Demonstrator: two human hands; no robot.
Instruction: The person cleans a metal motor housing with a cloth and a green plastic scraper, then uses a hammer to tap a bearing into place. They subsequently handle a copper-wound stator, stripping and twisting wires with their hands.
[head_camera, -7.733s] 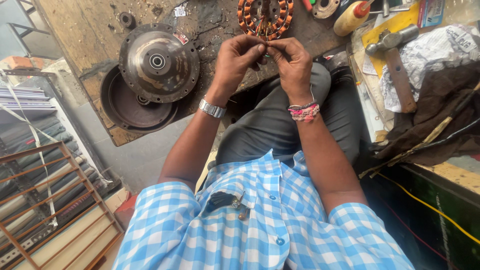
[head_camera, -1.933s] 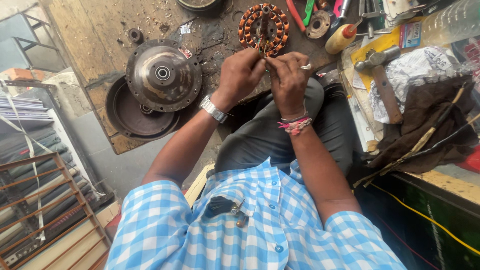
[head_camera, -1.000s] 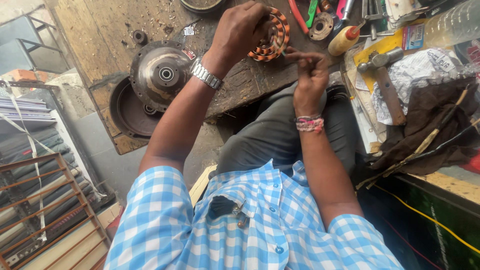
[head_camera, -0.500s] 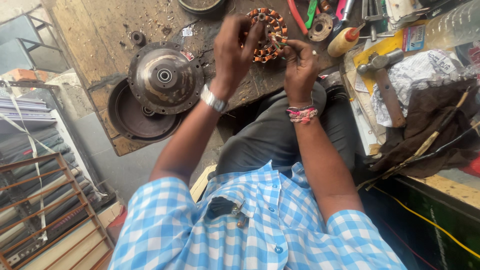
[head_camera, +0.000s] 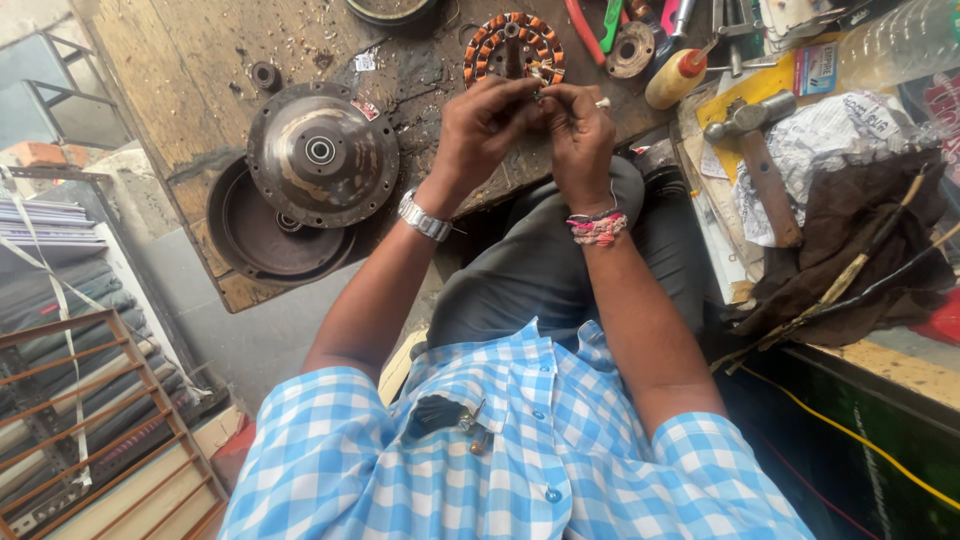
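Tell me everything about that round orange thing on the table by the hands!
The round wound coil ring lies flat on the worn wooden bench. Orange and dark copper-coloured coils sit side by side around its rim, and a dark metal shaft stands up from its centre. Its near edge is hidden behind the left hand and right hand, so whether they touch it cannot be told.

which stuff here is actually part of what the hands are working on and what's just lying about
In hand:
left hand and right hand, fingertips pinched together over something too small to identify
wound copper coil ring, just beyond the hands

Lying about:
round metal cover
hammer
glue bottle
brown cloth
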